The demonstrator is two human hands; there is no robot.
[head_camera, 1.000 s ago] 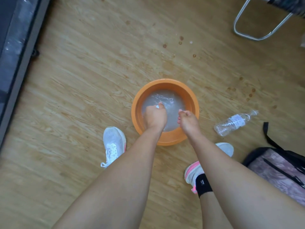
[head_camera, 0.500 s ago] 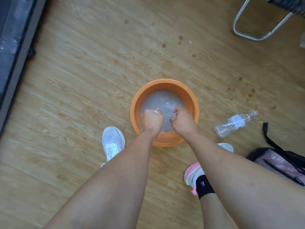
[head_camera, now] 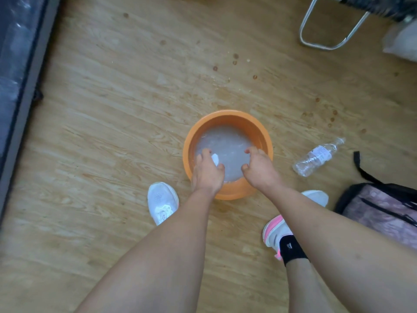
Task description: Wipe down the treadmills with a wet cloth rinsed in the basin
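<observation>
The small white wet cloth [head_camera: 215, 158] is probably soft, limp and water-heavy, and likely to drip, so bunching it whole in a fist suits it. It shows as a crumpled wad at 8 o'clock inside the round orange plastic basin [head_camera: 228, 117] of cloudy water. The left hand [head_camera: 207, 175] has its fingers curled round it. The right hand [head_camera: 259, 168], at 4 o'clock, has its fingers loosely bent and apparently empty.
</observation>
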